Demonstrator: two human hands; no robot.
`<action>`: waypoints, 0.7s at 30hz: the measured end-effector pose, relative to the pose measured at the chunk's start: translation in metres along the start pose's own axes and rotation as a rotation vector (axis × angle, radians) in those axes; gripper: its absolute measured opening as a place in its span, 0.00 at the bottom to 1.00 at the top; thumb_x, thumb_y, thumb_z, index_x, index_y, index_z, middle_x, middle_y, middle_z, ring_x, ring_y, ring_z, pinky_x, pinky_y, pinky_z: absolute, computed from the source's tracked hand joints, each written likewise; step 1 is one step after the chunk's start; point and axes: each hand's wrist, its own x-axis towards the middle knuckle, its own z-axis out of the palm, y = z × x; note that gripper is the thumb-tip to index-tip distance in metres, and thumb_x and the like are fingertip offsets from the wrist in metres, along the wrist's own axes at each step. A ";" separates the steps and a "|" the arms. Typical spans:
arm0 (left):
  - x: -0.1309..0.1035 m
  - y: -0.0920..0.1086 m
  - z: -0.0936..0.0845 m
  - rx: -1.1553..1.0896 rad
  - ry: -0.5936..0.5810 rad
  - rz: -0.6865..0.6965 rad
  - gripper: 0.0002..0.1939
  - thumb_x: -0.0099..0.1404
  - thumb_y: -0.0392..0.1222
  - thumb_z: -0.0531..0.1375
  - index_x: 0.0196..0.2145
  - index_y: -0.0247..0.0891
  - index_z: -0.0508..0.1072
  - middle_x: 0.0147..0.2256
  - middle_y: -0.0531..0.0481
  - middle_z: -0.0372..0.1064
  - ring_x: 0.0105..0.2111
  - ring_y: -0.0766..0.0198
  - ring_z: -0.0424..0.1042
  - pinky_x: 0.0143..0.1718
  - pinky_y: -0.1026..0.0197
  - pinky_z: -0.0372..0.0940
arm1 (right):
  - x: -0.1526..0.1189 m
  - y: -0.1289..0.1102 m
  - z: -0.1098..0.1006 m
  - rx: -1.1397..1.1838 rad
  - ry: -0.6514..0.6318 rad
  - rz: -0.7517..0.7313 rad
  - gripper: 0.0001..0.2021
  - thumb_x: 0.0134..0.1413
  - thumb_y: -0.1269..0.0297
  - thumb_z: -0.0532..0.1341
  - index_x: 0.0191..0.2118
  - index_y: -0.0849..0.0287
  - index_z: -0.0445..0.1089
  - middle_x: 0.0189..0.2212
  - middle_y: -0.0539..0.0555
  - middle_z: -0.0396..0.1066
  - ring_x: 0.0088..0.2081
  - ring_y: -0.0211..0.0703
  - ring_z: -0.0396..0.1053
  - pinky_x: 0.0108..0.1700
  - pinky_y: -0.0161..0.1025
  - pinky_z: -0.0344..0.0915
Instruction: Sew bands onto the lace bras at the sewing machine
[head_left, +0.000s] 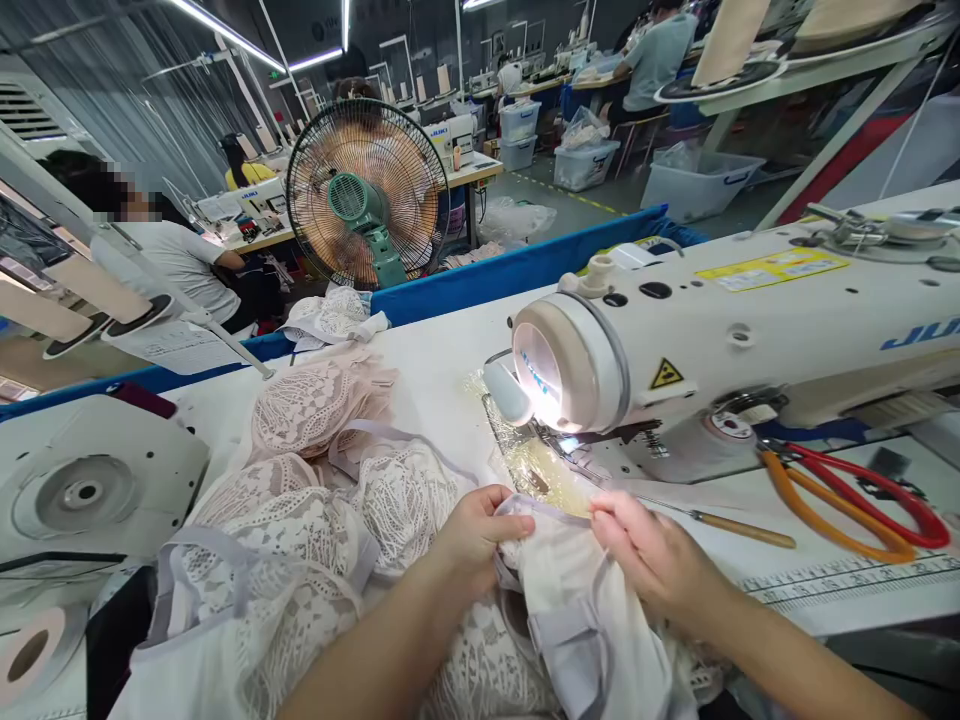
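Off-white fabric garment with lavender-grey trim (562,560) sits near centre, front of the white sewing machine with blue JUKI lettering (675,330). Left hand (472,535): thumb and fingers pinching the trimmed upper edge. Right hand (652,555): fingers closed, pinching the same edge farther right. Short stretch of edge spans between the hands; rest of the garment hangs down toward the near side.

Progress, as judged: handling looks midway. Trim is already on the held garment, but its edge lies on the near side of the lit needle area, apparently not under it. Whether the seam is finished, cannot tell. On the left, the heap of white and pale pink lace garments (300,530) lies out of hand; which are done and which remain, cannot tell.

Counts: one garment held; several in the heap, too overlapped to count; one smaller white lace bundle (334,315) at the heap's far end. One JUKI machine at near right. One pair of scissors with red and orange handle loops (855,500) and one thin metal tool with a wooden handle (742,528), both right of the hands on the white counter (427,345). One large round fan with a green motor (367,200), far side. Two pale thread cones (97,287) at far left.
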 end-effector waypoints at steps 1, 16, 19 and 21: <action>0.000 0.000 0.000 0.000 0.003 -0.002 0.19 0.33 0.37 0.69 0.20 0.33 0.63 0.16 0.56 0.62 0.16 0.73 0.60 0.21 0.67 0.54 | 0.002 -0.006 -0.006 0.023 -0.007 0.039 0.07 0.59 0.68 0.44 0.35 0.55 0.57 0.21 0.50 0.66 0.22 0.41 0.65 0.25 0.37 0.64; -0.001 0.002 -0.003 0.007 -0.023 -0.001 0.18 0.35 0.35 0.69 0.24 0.32 0.67 0.20 0.53 0.65 0.20 0.71 0.62 0.26 0.65 0.56 | 0.018 -0.029 0.002 0.062 -0.123 -0.040 0.13 0.54 0.72 0.49 0.36 0.59 0.70 0.25 0.53 0.63 0.28 0.39 0.63 0.28 0.36 0.63; -0.002 0.002 -0.003 0.012 -0.019 -0.006 0.18 0.35 0.36 0.70 0.24 0.32 0.68 0.21 0.53 0.65 0.20 0.70 0.62 0.26 0.64 0.57 | 0.018 -0.030 0.001 0.062 -0.127 -0.042 0.13 0.54 0.72 0.49 0.36 0.60 0.71 0.25 0.52 0.63 0.27 0.39 0.63 0.28 0.36 0.62; -0.002 0.001 -0.003 0.014 -0.024 -0.003 0.18 0.35 0.36 0.70 0.24 0.32 0.67 0.20 0.53 0.64 0.20 0.70 0.62 0.26 0.64 0.56 | 0.018 -0.031 0.001 0.059 -0.120 -0.047 0.13 0.54 0.72 0.50 0.36 0.60 0.71 0.25 0.52 0.63 0.27 0.39 0.63 0.27 0.36 0.62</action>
